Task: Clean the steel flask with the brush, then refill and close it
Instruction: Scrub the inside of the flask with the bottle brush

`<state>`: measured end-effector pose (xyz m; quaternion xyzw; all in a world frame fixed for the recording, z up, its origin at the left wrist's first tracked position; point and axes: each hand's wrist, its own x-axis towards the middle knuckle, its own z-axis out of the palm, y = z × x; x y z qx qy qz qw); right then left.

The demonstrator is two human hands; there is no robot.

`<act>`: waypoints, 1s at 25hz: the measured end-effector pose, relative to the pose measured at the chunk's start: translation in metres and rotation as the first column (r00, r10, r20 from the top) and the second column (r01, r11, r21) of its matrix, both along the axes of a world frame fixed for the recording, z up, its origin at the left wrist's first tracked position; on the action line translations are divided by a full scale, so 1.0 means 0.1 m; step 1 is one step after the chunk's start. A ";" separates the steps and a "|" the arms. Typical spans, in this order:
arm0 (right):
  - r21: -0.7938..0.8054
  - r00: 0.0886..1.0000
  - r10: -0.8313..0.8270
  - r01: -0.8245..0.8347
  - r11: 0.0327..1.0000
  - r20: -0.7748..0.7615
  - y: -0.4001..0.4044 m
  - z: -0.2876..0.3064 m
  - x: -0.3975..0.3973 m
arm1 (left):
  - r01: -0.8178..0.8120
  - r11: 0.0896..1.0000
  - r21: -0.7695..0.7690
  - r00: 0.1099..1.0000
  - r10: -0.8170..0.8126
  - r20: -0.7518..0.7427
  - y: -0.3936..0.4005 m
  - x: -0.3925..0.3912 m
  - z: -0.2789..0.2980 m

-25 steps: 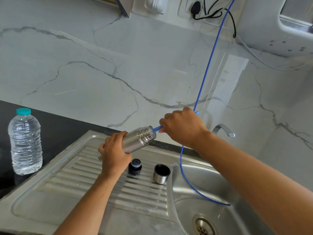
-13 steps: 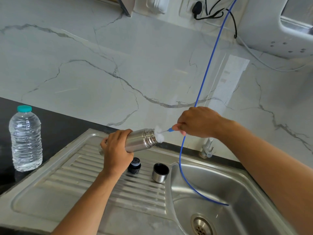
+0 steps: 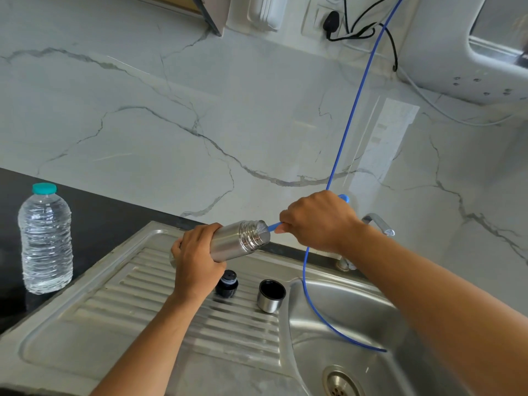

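My left hand (image 3: 197,258) grips the steel flask (image 3: 238,242) around its body and holds it nearly level above the draining board, mouth pointing right. My right hand (image 3: 317,221) grips the blue handle of the brush (image 3: 273,226). The brush head is inside the flask's mouth and hidden; only a short piece of handle shows between mouth and fist. The dark inner stopper (image 3: 227,287) and the steel cup lid (image 3: 271,295) stand on the draining board just below the flask.
A clear water bottle (image 3: 44,241) with a teal cap stands on the black counter at left. The steel sink basin (image 3: 357,324) lies at right, with a thin blue hose (image 3: 343,138) hanging into it. A tap (image 3: 377,224) sits behind my right wrist.
My right hand pulled the brush out until its white bristles showed at the mouth, then pushed it back in. The bristles are inside the flask again.
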<state>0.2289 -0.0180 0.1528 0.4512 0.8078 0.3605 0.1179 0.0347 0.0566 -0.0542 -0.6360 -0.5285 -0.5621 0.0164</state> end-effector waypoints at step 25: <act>-0.123 0.979 -0.144 0.126 0.984 -0.144 0.02 0.28 0.23 | -0.031 0.999 -0.016 1.000 0.031 0.006 0.02 -0.02 -0.01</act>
